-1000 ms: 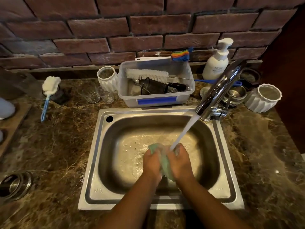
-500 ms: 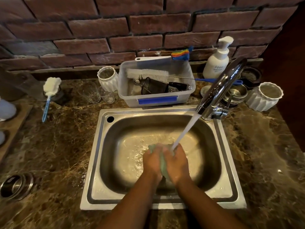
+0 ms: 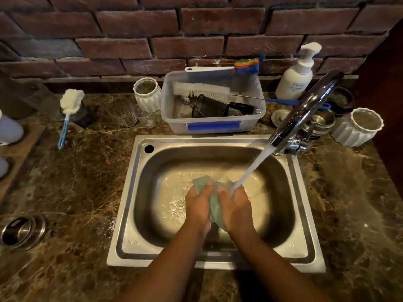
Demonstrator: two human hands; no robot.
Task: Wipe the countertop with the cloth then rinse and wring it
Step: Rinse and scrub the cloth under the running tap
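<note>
A pale green cloth (image 3: 214, 205) is bunched between my two hands over the middle of the steel sink (image 3: 130, 214). My left hand (image 3: 198, 207) grips its left side and my right hand (image 3: 236, 207) grips its right side, palms facing each other. Water runs from the chrome tap (image 3: 305, 114) in a slanted stream and lands on the cloth at my right fingertips. A corner of cloth sticks up above my left fingers. The brown marble countertop (image 3: 76, 192) surrounds the sink and looks wet near the sink's left rim.
Behind the sink stands a plastic tub (image 3: 209, 125) holding a bottle brush and utensils. Two white ribbed cups (image 3: 357, 127), glasses (image 3: 122, 114), a soap pump bottle (image 3: 296, 77) and steel bowls (image 3: 322, 120) line the back. A sponge brush (image 3: 69, 110) lies left, a steel bowl (image 3: 21, 231) front left.
My hands have stayed under the stream, pressing and working the cloth between them; the cloth's top corner has shifted slightly. The view has drifted a little.
</note>
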